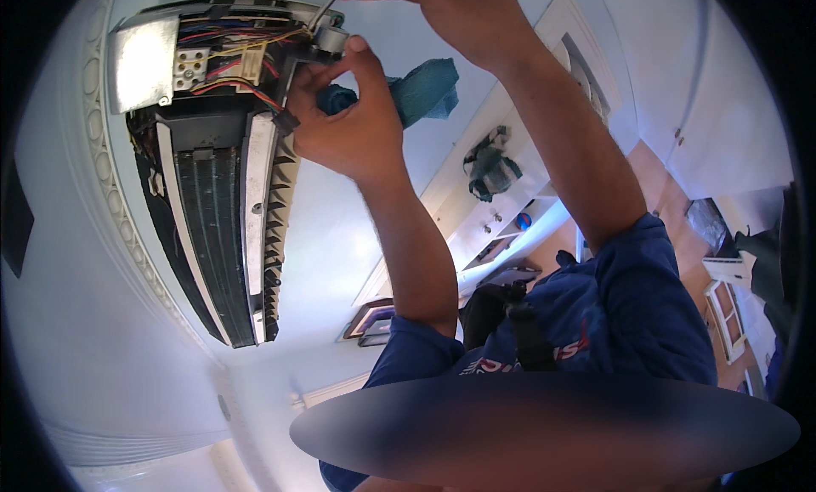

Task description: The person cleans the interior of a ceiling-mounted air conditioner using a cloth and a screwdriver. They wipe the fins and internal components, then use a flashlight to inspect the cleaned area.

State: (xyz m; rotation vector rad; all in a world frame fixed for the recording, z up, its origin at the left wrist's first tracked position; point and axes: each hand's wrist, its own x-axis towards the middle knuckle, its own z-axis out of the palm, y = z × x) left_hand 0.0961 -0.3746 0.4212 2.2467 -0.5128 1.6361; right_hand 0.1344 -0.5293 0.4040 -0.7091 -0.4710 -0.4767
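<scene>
An opened wall air conditioner (pixel 204 203) fills the left, its colored wires (pixel 242 37) and black inner parts bare. My right hand (pixel 459 16) is at the top edge, partly cut off, closed around a screwdriver (pixel 323 9) whose shaft slants down to the unit's corner. Just below the tip sits a small silver round motor (pixel 330 40) beside a black plastic bracket (pixel 293 76). My left hand (pixel 353 127) is curled around this corner, thumb up against the motor and fingers partly hidden by the bracket; it seems to grip the bracket.
A teal-wrapped bundle (pixel 425 93) sticks out behind my left hand. To the left are a shiny metal plate (pixel 144 63) and a terminal block (pixel 190 69) on the unit. Molded trim (pixel 102 110) runs along the wall. Farther off are white cabinets (pixel 484 212) with a crumpled cloth (pixel 491 165) on top.
</scene>
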